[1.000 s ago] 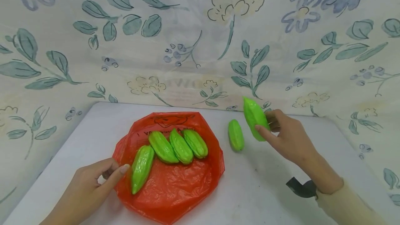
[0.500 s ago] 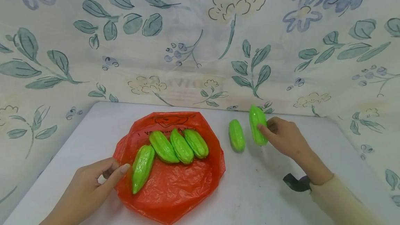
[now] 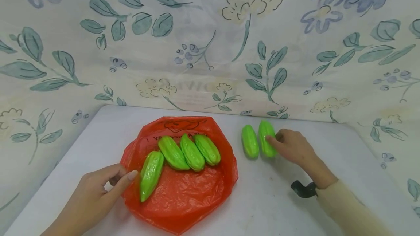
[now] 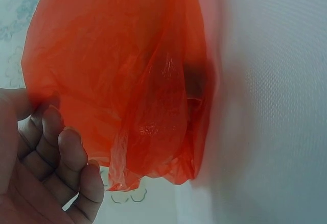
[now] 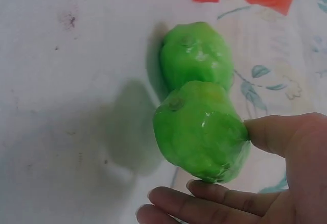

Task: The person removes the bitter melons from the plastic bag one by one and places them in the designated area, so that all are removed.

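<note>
Behind it all you have the cloth (image 3: 203, 57), printed with leaves and flowers, then the white table (image 3: 272, 207). On that sits your red bag (image 3: 188, 199), spread wide, lettering near its far edge. Your pale sleeve (image 3: 347, 203) comes in at the right. Your left hand (image 3: 93, 188) pinches the bag's left edge between thumb and forefinger, the remaining fingers loosely bent. Your right hand (image 3: 292, 146) is partly open, thumb and fingertips holding a green fruit (image 3: 267, 139) (you can't tell whether it bears on the table). Just left of that, a second fruit (image 3: 250, 141) lies on the table; four more fruits (image 3: 173, 153) lie in the bag, three side by side, one slanting near your left thumb. Smallest, a black strap (image 3: 302, 189) juts out by your right cuff.
</note>
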Tool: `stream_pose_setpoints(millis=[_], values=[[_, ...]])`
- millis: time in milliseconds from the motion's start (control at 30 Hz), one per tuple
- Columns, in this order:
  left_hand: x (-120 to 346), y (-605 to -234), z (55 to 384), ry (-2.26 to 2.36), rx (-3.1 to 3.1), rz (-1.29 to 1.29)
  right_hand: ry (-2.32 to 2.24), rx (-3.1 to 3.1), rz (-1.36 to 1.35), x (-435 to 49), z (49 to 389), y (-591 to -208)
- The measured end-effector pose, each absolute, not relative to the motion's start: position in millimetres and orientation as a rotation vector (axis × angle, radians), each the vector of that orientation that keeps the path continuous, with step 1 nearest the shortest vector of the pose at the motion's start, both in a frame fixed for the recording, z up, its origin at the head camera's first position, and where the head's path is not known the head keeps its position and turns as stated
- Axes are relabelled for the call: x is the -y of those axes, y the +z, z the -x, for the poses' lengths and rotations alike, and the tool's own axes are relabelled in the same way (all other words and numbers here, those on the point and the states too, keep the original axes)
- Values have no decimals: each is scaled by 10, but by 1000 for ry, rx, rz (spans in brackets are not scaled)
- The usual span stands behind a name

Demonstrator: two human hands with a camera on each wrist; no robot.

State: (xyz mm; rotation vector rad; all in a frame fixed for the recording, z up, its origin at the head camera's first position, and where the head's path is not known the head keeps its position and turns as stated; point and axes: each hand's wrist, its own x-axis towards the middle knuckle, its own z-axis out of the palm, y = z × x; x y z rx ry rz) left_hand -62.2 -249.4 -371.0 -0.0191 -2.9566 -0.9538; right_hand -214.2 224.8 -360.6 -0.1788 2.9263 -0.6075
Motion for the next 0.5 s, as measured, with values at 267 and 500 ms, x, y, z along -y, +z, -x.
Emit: stream_pose_setpoints(millis=[267,500], values=[[2475,-3687,646,-996,2992,-10,-525,-2910,164,-2241,2170,-3715],[2470,-3673,639,-987,3000,-12,-488,-2932,151,-2185,2160,-3730]])
